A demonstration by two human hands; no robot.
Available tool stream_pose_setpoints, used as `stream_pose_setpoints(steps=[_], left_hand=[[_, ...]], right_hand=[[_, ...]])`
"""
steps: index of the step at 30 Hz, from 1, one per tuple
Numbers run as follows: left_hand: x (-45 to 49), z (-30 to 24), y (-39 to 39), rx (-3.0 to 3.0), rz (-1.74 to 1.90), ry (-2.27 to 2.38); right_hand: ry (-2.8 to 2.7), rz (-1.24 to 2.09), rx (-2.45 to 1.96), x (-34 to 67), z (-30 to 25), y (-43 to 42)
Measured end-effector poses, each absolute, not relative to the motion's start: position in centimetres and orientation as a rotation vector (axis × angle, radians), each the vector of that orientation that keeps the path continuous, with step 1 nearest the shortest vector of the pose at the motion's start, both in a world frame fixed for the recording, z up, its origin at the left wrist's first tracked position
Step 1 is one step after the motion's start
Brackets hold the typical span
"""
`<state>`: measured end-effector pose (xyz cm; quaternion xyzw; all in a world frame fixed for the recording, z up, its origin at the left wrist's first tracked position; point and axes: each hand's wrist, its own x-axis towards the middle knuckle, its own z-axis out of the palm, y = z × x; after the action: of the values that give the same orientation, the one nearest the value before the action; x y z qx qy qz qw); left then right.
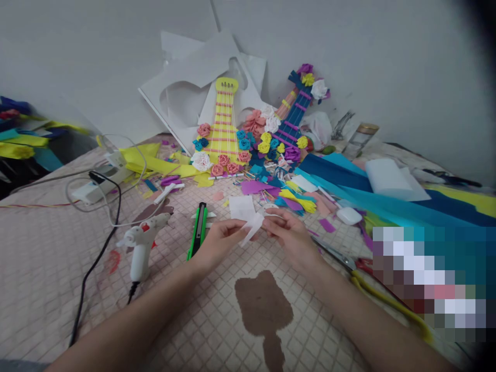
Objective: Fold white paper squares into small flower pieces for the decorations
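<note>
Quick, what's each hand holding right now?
Left hand: shut, pinching the white paper strip.
Right hand: shut, pinching the other end of the same strip.

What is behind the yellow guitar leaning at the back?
White cut-out boards lean on the wall behind the yellow guitar. It covers their middle, and paper flowers hide its foot.

Soft, even light fills the scene with only faint shadows and no glare. Edges bend outward, the right corners darken, and a pixelated block covers the lower right.
</note>
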<state>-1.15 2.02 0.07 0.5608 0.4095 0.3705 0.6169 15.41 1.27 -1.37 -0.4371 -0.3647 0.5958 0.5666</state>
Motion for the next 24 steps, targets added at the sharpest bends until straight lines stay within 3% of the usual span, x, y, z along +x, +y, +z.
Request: stream_pose_setpoints(steps=[16, 24], left_hand=[[-0.9, -1.5, 1.8, 1.488, 1.085, 1.123], [-0.6, -1.2, 1.6, 1.374, 1.034, 1.038]], right_hand=[[-1.196, 1.244, -1.239, 14.2, -0.4, -0.2], [-1.320, 1.225, -1.262, 14.5, -0.8, -0.1]])
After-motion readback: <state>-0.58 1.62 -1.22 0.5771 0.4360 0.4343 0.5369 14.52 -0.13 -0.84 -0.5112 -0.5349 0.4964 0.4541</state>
